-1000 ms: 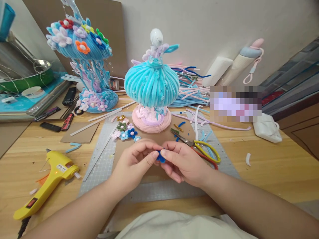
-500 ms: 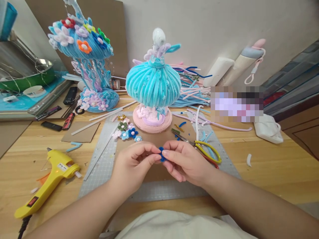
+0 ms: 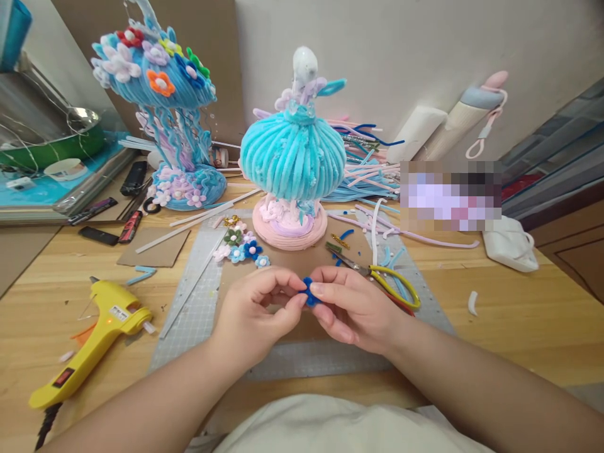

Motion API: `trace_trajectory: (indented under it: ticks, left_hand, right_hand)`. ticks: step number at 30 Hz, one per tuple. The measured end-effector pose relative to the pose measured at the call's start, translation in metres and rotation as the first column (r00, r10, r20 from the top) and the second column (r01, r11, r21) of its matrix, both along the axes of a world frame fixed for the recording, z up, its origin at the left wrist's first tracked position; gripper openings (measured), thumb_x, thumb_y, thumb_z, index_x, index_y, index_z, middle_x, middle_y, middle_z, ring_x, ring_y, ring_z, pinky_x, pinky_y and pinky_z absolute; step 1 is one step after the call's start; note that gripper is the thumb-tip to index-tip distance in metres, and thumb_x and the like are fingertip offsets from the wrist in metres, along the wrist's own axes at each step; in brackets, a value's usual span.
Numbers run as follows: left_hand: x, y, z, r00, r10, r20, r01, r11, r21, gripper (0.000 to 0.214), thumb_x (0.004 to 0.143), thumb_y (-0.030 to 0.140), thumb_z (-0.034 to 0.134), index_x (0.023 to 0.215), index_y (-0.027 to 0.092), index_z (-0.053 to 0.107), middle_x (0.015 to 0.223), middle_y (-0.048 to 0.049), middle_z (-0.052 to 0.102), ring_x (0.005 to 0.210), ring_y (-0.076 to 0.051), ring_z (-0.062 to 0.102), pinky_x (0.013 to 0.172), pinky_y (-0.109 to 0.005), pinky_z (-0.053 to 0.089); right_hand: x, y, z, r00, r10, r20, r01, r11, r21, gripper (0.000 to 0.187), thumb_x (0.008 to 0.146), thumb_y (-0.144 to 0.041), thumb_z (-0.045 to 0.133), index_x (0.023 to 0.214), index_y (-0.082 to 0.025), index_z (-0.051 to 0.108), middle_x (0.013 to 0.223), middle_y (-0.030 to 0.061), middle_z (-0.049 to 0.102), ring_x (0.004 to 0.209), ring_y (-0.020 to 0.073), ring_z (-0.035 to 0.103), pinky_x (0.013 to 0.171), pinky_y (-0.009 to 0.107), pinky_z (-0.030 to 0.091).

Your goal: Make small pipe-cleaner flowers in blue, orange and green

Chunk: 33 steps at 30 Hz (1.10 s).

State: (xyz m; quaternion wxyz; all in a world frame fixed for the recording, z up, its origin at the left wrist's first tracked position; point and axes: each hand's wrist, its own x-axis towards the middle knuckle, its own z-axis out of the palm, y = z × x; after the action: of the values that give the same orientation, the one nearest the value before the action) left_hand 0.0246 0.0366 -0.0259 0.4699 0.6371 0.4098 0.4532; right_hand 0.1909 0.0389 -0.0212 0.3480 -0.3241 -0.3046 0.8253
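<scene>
A small dark-blue pipe-cleaner flower (image 3: 310,292) is pinched between my two hands over the brown cardboard on the cutting mat. My left hand (image 3: 264,308) has its thumb and index finger on the flower's left side. From the other side my right hand (image 3: 356,308) grips it with thumb and fingers, hiding part of it. Beyond my hands sits a cluster of finished pipe-cleaner flowers (image 3: 243,245) in pink, green and blue. Scissors (image 3: 372,272) with yellow and red handles lie just past my right hand. A turquoise doll figure (image 3: 293,154) stands behind on a round pink base.
A yellow glue gun (image 3: 92,340) lies at the left with its cord. At the back left stands a flower-covered blue pipe-cleaner piece (image 3: 160,82). Loose pipe cleaners (image 3: 368,182) are heaped behind the doll. A white case (image 3: 509,244) sits at the right.
Both hands keep their pinch on the blue flower, which shows slightly more of its petals now. The whole view has shifted a little; nothing on the table has moved.
</scene>
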Motion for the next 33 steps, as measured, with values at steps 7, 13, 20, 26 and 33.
trace_trajectory:
  ticks: [7, 13, 20, 26, 33]
  left_hand:
    - [0.002, 0.0, -0.002, 0.998, 0.027, -0.062, -0.028, 1.0, -0.013, 0.01, 0.073, 0.011, 0.06, 0.08, 0.018, 0.06, 0.074, 0.0006, 0.062, 0.064, -0.01, 0.06, 0.061, -0.018, 0.05]
    - [0.003, -0.002, -0.003, 0.995, 0.027, -0.097, -0.028, 1.0, -0.01, 0.011, 0.071, 0.011, 0.058, 0.08, 0.018, 0.059, 0.075, 0.0006, 0.062, 0.064, -0.01, 0.06, 0.061, -0.019, 0.051]
    - [0.001, -0.003, -0.002, 0.996, 0.007, -0.094, -0.01, 0.999, -0.035, 0.009, 0.071, 0.012, 0.058, 0.078, 0.018, 0.059, 0.073, 0.0004, 0.061, 0.063, -0.011, 0.059, 0.061, -0.02, 0.05]
    - [0.003, 0.001, 0.004, 0.999, -0.02, 0.036, 0.025, 0.986, -0.165, 0.007, 0.073, 0.015, 0.058, 0.079, 0.018, 0.055, 0.073, 0.0008, 0.059, 0.067, -0.012, 0.058, 0.063, -0.022, 0.048]
    - [0.005, 0.01, 0.007, 0.978, 0.004, 0.21, 0.099, 0.874, -0.476, 0.015, 0.073, 0.026, 0.062, 0.074, 0.016, 0.051, 0.057, 0.0023, 0.059, 0.054, -0.01, 0.057, 0.058, -0.024, 0.048]
  right_hand:
    - [-0.003, -0.002, -0.002, 0.999, -0.051, -0.013, 0.051, 0.998, 0.033, 0.018, 0.078, -0.029, 0.063, 0.074, -0.016, 0.051, 0.047, -0.0055, 0.057, 0.027, 0.0031, 0.042, 0.026, 0.01, 0.029]
    - [-0.005, -0.003, -0.002, 0.999, -0.045, 0.031, 0.043, 0.998, 0.054, 0.02, 0.077, -0.031, 0.064, 0.074, -0.016, 0.051, 0.047, -0.0053, 0.058, 0.026, 0.0037, 0.043, 0.025, 0.01, 0.028]
    - [-0.005, -0.004, -0.005, 0.998, -0.048, 0.043, 0.045, 0.996, 0.071, 0.021, 0.077, -0.032, 0.065, 0.073, -0.016, 0.051, 0.048, -0.0054, 0.058, 0.026, 0.0035, 0.044, 0.026, 0.01, 0.029]
    - [-0.005, -0.003, -0.003, 0.972, -0.063, 0.225, 0.018, 0.98, 0.196, 0.022, 0.08, -0.036, 0.06, 0.074, -0.017, 0.049, 0.05, -0.0064, 0.057, 0.029, 0.005, 0.048, 0.028, 0.011, 0.033]
    - [-0.004, 0.001, -0.003, 0.948, -0.065, 0.31, -0.015, 0.969, 0.248, 0.029, 0.08, -0.046, 0.055, 0.08, -0.017, 0.05, 0.06, -0.0033, 0.058, 0.04, 0.0078, 0.055, 0.035, 0.016, 0.042]
